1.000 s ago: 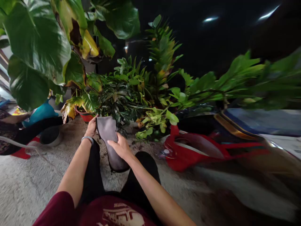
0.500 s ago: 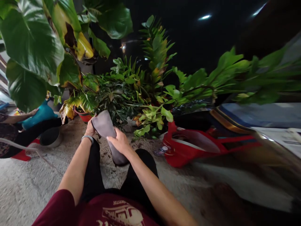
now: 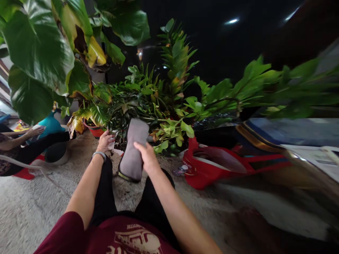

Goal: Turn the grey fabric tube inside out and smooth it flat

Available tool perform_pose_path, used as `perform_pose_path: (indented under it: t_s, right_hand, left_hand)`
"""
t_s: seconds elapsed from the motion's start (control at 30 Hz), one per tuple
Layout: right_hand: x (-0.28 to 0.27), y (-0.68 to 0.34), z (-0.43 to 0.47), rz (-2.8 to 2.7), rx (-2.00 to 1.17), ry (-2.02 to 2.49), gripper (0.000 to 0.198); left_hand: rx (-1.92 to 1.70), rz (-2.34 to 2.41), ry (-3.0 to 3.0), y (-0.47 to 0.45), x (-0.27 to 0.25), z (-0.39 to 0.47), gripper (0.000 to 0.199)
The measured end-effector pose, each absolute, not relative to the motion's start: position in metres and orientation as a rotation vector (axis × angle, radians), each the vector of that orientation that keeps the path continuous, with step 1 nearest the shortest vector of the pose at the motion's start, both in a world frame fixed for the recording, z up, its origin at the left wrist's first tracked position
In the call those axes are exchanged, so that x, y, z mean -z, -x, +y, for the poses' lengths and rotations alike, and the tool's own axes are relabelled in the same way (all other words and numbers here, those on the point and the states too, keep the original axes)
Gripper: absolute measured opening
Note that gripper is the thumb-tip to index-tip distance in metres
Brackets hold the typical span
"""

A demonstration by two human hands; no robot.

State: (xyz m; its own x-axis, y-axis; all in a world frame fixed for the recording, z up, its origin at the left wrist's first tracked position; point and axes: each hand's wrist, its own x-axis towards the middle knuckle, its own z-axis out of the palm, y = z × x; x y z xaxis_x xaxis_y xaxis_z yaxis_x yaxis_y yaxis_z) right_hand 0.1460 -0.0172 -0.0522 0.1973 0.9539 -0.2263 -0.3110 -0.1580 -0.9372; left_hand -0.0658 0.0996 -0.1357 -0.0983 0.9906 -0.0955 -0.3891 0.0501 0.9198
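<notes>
My right hand (image 3: 148, 157) grips a grey fabric pad (image 3: 134, 148), thumb across its front and fingers hidden behind. The pad narrows at the middle and has dark edging, with a yellowish strip at its lower end; it stands nearly upright above my knees. To its left, my left hand (image 3: 105, 141) is off the pad, fingers apart and partly bent, with a bangle (image 3: 100, 154) at the wrist. Just beyond those fingers shows a small white patterned piece (image 3: 112, 144) with a bit of red below; whether the fingers touch it I cannot make out.
Leafy plants (image 3: 148, 88) crowd the space ahead, one in a red pot (image 3: 95, 131). At right stands a red bag (image 3: 203, 180) beside stacked items (image 3: 296, 130). On the left, another person's hands (image 3: 34, 132) rest by a teal object (image 3: 50, 123), near a dark tub (image 3: 57, 153).
My left hand has let go of the pad's upper end. My right hand has turned the pad more upright and shifted it rightward. The other person's hands have moved.
</notes>
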Motion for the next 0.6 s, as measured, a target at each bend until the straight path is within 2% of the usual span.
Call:
perform_pose_path:
  t_s: [0.1,0.17,0.3,0.37,0.47,0.6]
  right_hand:
    - [0.064,-0.145,-0.070,-0.770,-1.502,1.245,0.038]
    - [0.054,-0.154,-0.086,-0.816,-1.488,1.244,0.039]
    - [0.018,-0.173,-0.041,-0.829,-0.979,1.229,0.048]
    - [0.010,-0.171,-0.006,-0.708,-0.897,1.175,0.046]
    - [0.024,-0.155,0.012,-0.526,-1.176,1.143,0.035]
    - [0.068,-0.130,-0.038,-0.562,-1.557,1.252,0.025]
  left_hand:
    - [-1.389,1.037,-0.791,0.071,0.136,0.099,0.043]
    - [-1.383,1.034,-0.778,0.073,0.135,0.100,0.043]
    - [-1.370,1.016,-0.752,0.070,0.134,0.101,0.046]
    - [-1.366,1.020,-0.738,0.067,0.133,0.101,0.046]
    - [-1.376,1.015,-0.740,0.064,0.132,0.099,0.045]
    - [-1.385,1.025,-0.760,0.066,0.133,0.099,0.043]
